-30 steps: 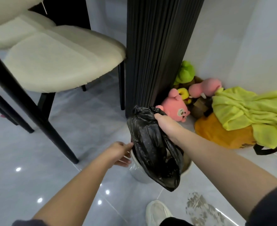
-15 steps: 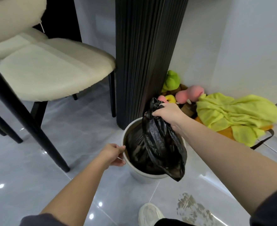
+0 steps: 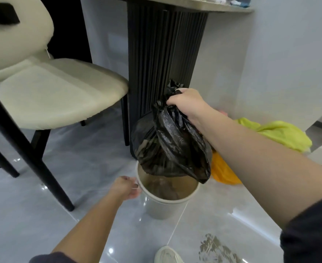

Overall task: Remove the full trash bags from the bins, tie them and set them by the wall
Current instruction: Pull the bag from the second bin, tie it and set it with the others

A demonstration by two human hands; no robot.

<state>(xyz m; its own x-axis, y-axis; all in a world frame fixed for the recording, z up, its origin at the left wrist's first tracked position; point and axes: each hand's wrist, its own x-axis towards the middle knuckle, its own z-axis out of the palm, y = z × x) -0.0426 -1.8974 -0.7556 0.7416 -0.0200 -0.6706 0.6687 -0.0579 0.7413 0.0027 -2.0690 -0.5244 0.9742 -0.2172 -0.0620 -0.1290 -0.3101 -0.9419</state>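
Observation:
A full black trash bag [image 3: 170, 147] hangs just above a small round beige bin [image 3: 166, 205] on the grey tile floor. My right hand [image 3: 186, 101] is shut on the bag's gathered neck, and the crumpled top sticks out above my fist. The bag's bottom is level with the bin's rim, clear of the inside. My left hand [image 3: 127, 188] rests against the bin's rim on its left side, fingers curled on the edge. The bin's inside shows a brownish reflection.
A cream padded chair [image 3: 48, 95] with black legs stands at left. A black fluted table pedestal [image 3: 164, 59] rises right behind the bin. A yellow-green cloth [image 3: 276, 133] and an orange bag [image 3: 222, 171] lie by the white wall at right. My shoe [image 3: 167, 255] is near the bottom.
My right hand has lifted the black bag up out of the bin, from half inside to hanging above the rim. My left hand has stayed on the rim.

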